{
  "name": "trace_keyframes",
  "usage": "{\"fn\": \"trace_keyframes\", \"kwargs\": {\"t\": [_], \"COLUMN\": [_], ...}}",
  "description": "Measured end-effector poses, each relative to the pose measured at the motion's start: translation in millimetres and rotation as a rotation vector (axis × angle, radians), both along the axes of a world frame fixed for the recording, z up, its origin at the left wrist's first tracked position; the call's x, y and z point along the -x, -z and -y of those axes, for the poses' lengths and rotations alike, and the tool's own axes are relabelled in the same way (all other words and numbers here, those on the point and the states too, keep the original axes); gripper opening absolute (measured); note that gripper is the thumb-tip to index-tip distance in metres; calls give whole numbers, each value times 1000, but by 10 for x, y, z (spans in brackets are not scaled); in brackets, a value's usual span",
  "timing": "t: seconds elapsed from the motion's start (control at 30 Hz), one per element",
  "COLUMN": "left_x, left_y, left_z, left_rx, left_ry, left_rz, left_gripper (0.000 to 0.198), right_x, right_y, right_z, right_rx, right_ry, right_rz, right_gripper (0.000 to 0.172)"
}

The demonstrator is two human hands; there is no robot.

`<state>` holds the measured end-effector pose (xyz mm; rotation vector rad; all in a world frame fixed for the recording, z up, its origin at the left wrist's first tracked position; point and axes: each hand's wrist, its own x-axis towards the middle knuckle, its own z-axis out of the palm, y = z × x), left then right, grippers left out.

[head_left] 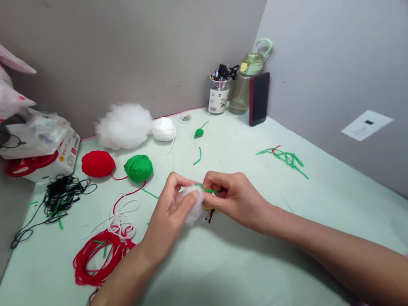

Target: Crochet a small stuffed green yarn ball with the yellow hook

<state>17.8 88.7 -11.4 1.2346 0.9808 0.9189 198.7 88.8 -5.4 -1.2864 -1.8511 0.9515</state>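
Both my hands meet over the middle of the pale green table (244, 279). My left hand (169, 213) is closed around a small tuft of white stuffing (193, 209). My right hand (233, 197) pinches a green yarn strand (209, 189) that lies across that tuft. A small dark bit hangs just under the tuft. Behind my hands sit a green yarn ball (138, 168), a red yarn ball (98, 164) and a white yarn ball (163, 129).
A big puff of white stuffing (123, 126) lies at the back. Loose red yarn (97, 256), white yarn (122, 219) and black yarn (60, 196) lie left. Green yarn scraps (286, 158) lie right. A pen jar (219, 94), bottle (245, 84) and phone (258, 98) stand in the corner.
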Motion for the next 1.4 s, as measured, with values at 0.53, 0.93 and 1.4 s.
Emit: {"fn": "trace_keyframes", "kwargs": {"t": [0.53, 0.93, 1.4], "left_x": [-54, -21, -83], "left_y": [146, 32, 146], "left_z": [-26, 69, -5], "left_rx": [-342, -316, -300], "left_ry": [-164, -108, -245], "left_rz": [-156, -100, -65], "left_gripper": [12, 16, 13], "right_x": [0, 2, 20], "right_y": [-215, -90, -101], "right_z": [51, -24, 50], "right_rx": [219, 200, 137], "right_ry": [-180, 24, -79], "right_rz": [-137, -166, -23], "right_gripper": [21, 35, 24]}}
